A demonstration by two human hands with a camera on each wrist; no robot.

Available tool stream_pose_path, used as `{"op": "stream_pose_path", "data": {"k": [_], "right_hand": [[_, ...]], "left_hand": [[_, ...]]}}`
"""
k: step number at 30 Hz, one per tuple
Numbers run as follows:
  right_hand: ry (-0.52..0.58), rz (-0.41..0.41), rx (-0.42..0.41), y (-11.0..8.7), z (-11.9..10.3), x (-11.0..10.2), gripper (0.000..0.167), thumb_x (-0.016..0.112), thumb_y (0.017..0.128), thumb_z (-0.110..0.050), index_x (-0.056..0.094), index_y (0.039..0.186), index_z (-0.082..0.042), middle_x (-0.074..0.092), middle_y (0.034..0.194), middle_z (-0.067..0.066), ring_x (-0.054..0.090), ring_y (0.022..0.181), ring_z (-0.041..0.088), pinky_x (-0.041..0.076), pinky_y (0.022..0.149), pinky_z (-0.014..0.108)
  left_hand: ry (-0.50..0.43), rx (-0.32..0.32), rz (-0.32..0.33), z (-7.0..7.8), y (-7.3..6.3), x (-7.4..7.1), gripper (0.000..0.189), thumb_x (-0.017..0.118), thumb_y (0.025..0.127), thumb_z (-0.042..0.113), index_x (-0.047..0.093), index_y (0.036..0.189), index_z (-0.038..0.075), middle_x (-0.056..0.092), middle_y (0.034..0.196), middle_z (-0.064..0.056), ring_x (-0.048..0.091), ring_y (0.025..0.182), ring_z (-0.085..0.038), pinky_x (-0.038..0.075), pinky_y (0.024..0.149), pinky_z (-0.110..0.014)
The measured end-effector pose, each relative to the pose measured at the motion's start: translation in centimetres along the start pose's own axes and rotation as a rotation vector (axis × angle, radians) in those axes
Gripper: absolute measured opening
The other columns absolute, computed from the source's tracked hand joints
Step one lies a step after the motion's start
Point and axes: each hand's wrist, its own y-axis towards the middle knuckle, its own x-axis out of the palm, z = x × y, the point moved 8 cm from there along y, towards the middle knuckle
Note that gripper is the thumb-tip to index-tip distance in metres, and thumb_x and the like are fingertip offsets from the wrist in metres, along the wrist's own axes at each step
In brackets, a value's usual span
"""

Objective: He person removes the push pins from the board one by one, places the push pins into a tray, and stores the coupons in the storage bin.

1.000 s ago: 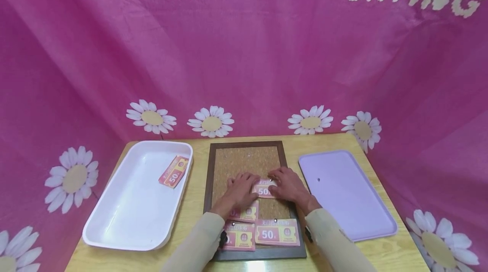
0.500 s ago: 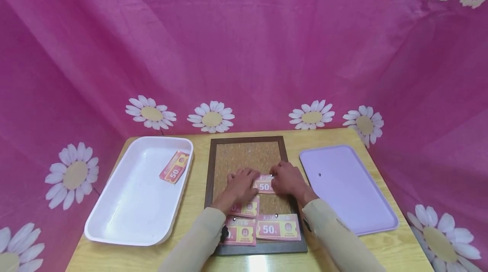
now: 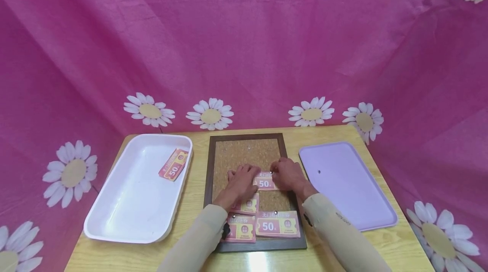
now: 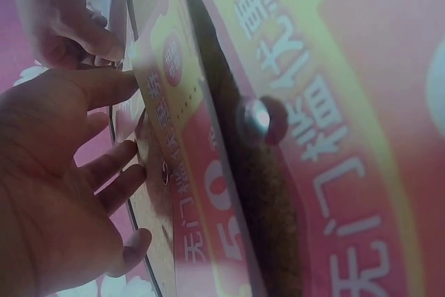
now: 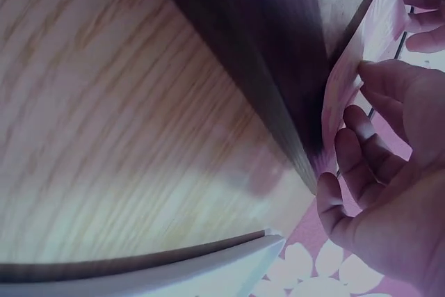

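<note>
A framed cork board (image 3: 244,149) lies on the table with several pink-and-yellow coupons on it, some with round-headed push pins. My left hand (image 3: 240,184) rests on the board with fingers spread. Its thumb touches the left edge of the upper coupon (image 3: 264,184), marked 50. At that coupon's right half, my right hand (image 3: 288,173) has its fingers curled round a push pin (image 3: 271,173) by the top edge. The right wrist view shows the right thumb (image 5: 389,78) against the coupon. Below lie the bottom right coupon (image 3: 277,224), the bottom left coupon (image 3: 243,228) and a partly covered coupon (image 3: 249,205).
A white tray (image 3: 126,204) on the left holds one or more loose coupons (image 3: 173,165). On the right lies a shallow purple tray (image 3: 347,187) with a small dark pin (image 3: 319,172). Pink curtain (image 3: 244,51) with daisies surrounds the table.
The right hand's fingers have drawn in and curled more at the pin on the upper coupon. My left hand has stayed at the coupon's left edge. The head view has tilted slightly down.
</note>
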Motion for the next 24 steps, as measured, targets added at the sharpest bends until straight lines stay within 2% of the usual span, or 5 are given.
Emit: {"op": "stream_pose_path", "data": {"k": [5,13,19,24], "right_hand": [[-0.015,0.011,-0.031,0.18,0.09,-0.38,0.017,0.066,0.083,-0.027,0.073,0.099,-0.025,0.062,0.094,-0.001,0.057,0.091,0.022,0.046,0.082,0.047],[-0.028,-0.007,-0.069,0.63,-0.30,-0.40,0.019,0.067,0.085,-0.030,0.075,0.101,-0.025,0.059,0.091,-0.003,0.053,0.083,0.017,0.044,0.080,0.042],[-0.059,0.029,-0.099,0.80,-0.52,-0.41,0.017,0.067,0.083,-0.030,0.076,0.096,-0.023,0.061,0.092,-0.003,0.058,0.088,0.019,0.045,0.079,0.045],[-0.057,0.034,-0.083,0.82,-0.47,-0.35,0.016,0.067,0.082,-0.030,0.076,0.093,-0.022,0.061,0.092,-0.003,0.059,0.088,0.020,0.045,0.079,0.046]], "left_hand": [[0.007,0.010,0.012,0.10,-0.06,-0.35,0.057,0.068,0.086,0.032,0.047,0.139,0.030,0.050,0.137,0.000,0.042,0.117,-0.021,0.026,0.087,-0.043],[0.017,0.002,0.009,-0.09,0.07,-0.21,0.059,0.068,0.085,0.031,0.046,0.140,0.030,0.049,0.138,0.000,0.042,0.119,-0.021,0.026,0.088,-0.044],[0.025,0.010,0.012,0.01,0.09,-0.11,0.061,0.067,0.085,0.032,0.044,0.142,0.030,0.049,0.139,0.000,0.042,0.121,-0.021,0.027,0.087,-0.043],[0.024,0.010,0.015,-0.02,0.08,-0.02,0.061,0.067,0.085,0.032,0.045,0.141,0.030,0.049,0.139,0.001,0.042,0.122,-0.020,0.027,0.088,-0.044]]}}
